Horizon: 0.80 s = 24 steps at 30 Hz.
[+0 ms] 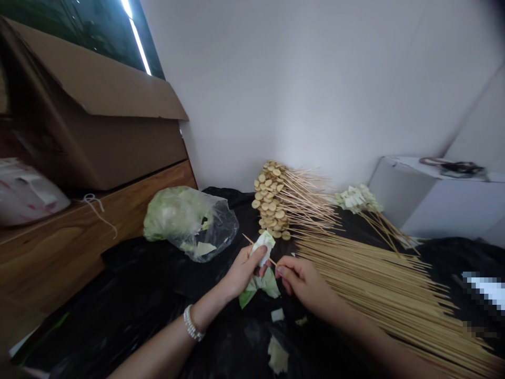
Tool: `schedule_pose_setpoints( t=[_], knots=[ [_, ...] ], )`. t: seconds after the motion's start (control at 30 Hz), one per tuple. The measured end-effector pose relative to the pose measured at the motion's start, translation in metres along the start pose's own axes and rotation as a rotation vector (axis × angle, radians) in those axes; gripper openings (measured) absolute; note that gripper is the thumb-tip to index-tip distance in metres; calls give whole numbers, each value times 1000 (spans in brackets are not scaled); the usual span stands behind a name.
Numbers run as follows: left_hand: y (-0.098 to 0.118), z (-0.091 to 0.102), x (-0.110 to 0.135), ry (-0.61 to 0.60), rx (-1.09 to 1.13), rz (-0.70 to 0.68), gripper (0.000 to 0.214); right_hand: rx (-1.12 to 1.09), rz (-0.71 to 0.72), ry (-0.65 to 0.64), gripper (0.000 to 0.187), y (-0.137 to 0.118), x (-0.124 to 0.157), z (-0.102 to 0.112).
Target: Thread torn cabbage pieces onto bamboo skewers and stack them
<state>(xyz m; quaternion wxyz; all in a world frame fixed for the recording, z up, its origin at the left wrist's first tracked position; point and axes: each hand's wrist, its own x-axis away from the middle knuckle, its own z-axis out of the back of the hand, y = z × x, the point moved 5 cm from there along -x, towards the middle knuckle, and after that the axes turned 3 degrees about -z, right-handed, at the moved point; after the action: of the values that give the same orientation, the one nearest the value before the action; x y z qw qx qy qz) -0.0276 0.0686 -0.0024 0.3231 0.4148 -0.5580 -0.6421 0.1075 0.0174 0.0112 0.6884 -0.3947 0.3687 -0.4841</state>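
left hand pinches a pale green folded cabbage piece pierced by a thin bamboo skewer; right hand grips that skewer's end.

Dim room; bright ceiling strip light glares upper left; edges bowed, corners dark and soft.

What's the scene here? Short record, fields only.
left hand: grip shut on a folded cabbage piece
right hand: pinches a skewer, tip sticking out past the piece
left of hands: plastic bag of cabbage
behind hands: stacked skewers of round slices; cabbage skewers farther right
right: pile of bare skewers
surface: black sheet, leaf scraps near the wrists
far left: cardboard box
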Motion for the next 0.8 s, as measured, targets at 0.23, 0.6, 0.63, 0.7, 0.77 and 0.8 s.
schedule_pose_setpoints(
  t=[0.23, 0.6, 0.63, 0.7, 0.77, 0.8],
  knots=[
    [2, -2, 3, -13, -8, -17, 50, -680, -370, -322, 34, 7, 3, -11],
    [5, 26, -11, -49, -221, 67, 37, -210, -145, 184, 37, 7, 3, 48],
    [1, 29, -12, -58, -250, 93, 35, -181, -139, 207, 37, 10, 2, 50],
    [-3, 32, -12, -88, -284, 111, 31, -149, -135, 228, 36, 16, 0, 52],
    [-3, 33, -12, -117, -300, 83, 26, -140, -127, 236, 36, 21, -2, 52],
    [-1, 33, -12, -119, -307, 58, 24, -131, -120, 236, 36, 22, -3, 51]
  ],
)
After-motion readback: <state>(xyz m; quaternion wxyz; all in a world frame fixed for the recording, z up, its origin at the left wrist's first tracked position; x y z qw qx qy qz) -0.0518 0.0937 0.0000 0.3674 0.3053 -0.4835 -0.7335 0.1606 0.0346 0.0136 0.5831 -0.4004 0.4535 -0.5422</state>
